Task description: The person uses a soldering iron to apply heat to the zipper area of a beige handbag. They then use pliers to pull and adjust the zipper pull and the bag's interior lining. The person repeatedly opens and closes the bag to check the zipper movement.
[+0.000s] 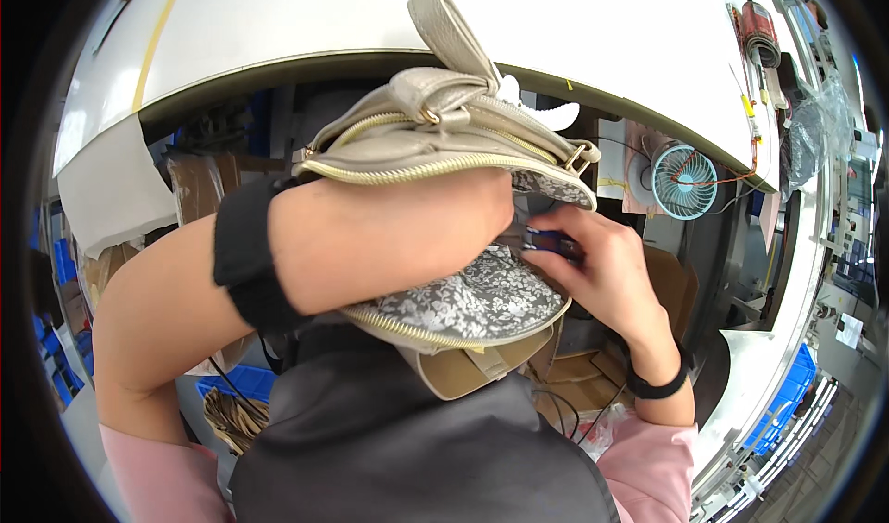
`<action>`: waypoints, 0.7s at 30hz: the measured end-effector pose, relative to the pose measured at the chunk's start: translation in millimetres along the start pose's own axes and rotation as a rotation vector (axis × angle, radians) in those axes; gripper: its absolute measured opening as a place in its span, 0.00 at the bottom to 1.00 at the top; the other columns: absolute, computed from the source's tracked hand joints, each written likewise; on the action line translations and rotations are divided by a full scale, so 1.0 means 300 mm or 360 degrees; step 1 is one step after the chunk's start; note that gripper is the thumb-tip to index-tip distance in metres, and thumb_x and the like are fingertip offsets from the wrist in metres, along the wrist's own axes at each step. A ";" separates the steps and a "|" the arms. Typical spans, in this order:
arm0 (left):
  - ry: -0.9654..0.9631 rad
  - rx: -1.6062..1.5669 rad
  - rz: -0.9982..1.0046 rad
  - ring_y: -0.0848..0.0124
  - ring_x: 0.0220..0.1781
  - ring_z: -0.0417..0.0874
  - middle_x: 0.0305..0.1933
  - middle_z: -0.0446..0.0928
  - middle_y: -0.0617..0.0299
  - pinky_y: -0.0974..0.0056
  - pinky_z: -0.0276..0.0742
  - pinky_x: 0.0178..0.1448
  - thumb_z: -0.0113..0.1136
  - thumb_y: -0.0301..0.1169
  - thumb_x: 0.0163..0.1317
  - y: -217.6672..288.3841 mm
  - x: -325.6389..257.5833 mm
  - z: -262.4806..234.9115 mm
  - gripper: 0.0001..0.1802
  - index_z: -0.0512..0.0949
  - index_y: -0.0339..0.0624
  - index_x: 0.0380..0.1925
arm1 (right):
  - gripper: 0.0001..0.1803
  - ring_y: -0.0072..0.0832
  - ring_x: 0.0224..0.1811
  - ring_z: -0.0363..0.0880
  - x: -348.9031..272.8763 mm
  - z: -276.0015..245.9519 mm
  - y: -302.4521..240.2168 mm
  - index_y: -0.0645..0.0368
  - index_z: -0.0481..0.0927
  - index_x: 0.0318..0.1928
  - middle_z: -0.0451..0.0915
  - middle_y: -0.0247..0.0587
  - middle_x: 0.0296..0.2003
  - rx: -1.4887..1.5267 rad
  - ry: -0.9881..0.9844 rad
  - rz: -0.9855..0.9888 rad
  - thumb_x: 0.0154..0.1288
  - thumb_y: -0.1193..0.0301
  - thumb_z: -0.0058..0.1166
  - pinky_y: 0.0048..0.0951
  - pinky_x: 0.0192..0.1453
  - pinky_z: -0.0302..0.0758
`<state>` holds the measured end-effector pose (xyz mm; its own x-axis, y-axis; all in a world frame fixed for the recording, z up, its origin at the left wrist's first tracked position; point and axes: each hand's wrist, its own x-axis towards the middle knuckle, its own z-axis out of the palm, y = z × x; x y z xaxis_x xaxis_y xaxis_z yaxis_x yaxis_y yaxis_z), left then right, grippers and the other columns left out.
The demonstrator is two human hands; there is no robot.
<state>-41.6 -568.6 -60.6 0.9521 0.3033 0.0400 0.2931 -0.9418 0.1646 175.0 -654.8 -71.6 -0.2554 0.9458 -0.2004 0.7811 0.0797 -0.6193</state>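
Observation:
A beige handbag with a gold zipper and a floral grey-and-white lining lies unzipped across my lap, leaning on the table edge. My left hand reaches across into its opening. The fingers of that hand are bent down out of sight, so what they hold is hidden. At the right end of the opening, my right hand is closed round a small tool with a dark blue handle. The tool's tip points toward my left fingers, beside the lining. A beige strap loop stands up at the bag's far side.
Beyond the bag stretches a white table. A small light-blue fan stands at the right, below the table edge. Cardboard lies under the bag, and a blue bin sits at lower left. Cables hang near my right forearm.

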 end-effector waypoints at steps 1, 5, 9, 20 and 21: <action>-0.0052 0.0122 0.0086 0.63 0.29 0.77 0.26 0.74 0.57 0.65 0.72 0.36 0.51 0.28 0.49 0.007 -0.010 -0.034 0.06 0.75 0.37 0.24 | 0.13 0.34 0.28 0.82 -0.014 -0.024 -0.008 0.59 0.79 0.37 0.80 0.43 0.31 0.0162 -0.0009 0.0095 0.51 0.70 0.64 0.28 0.32 0.77; -0.0156 0.0040 0.0250 0.64 0.25 0.76 0.24 0.71 0.57 0.65 0.73 0.32 0.53 0.27 0.47 0.018 -0.027 -0.190 0.07 0.72 0.37 0.26 | 0.13 0.19 0.29 0.76 -0.081 -0.063 0.008 0.64 0.78 0.41 0.78 0.37 0.28 0.0662 -0.0028 0.0297 0.57 0.71 0.61 0.21 0.34 0.73; -0.0092 -0.0417 -0.0078 0.64 0.21 0.74 0.21 0.70 0.58 0.65 0.70 0.26 0.56 0.25 0.44 0.060 -0.085 -0.328 0.08 0.73 0.35 0.26 | 0.14 0.16 0.30 0.72 -0.099 -0.054 0.001 0.65 0.77 0.42 0.77 0.35 0.28 0.0894 -0.0136 0.0262 0.60 0.69 0.59 0.21 0.34 0.71; -0.0570 0.0506 -0.1402 0.57 0.22 0.75 0.22 0.73 0.48 0.59 0.69 0.28 0.60 0.23 0.44 -0.164 -0.971 -0.440 0.04 0.75 0.35 0.20 | 0.17 0.22 0.26 0.74 -0.020 0.006 -0.087 0.65 0.78 0.43 0.77 0.38 0.27 0.1007 -0.0284 -0.0098 0.59 0.66 0.61 0.23 0.31 0.71; -0.0662 0.0475 -0.1406 0.57 0.23 0.76 0.22 0.74 0.49 0.58 0.70 0.29 0.61 0.23 0.43 -0.153 -1.018 -0.418 0.04 0.75 0.35 0.20 | 0.16 0.21 0.26 0.74 -0.010 0.011 -0.093 0.65 0.78 0.43 0.77 0.37 0.27 0.1021 -0.0319 -0.0085 0.59 0.66 0.61 0.23 0.31 0.71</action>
<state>-356.7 -599.8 43.2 0.3231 0.8864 -0.3315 0.8613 -0.4205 -0.2850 152.1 -661.0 -56.2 -0.4337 0.8640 -0.2557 0.2871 -0.1365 -0.9481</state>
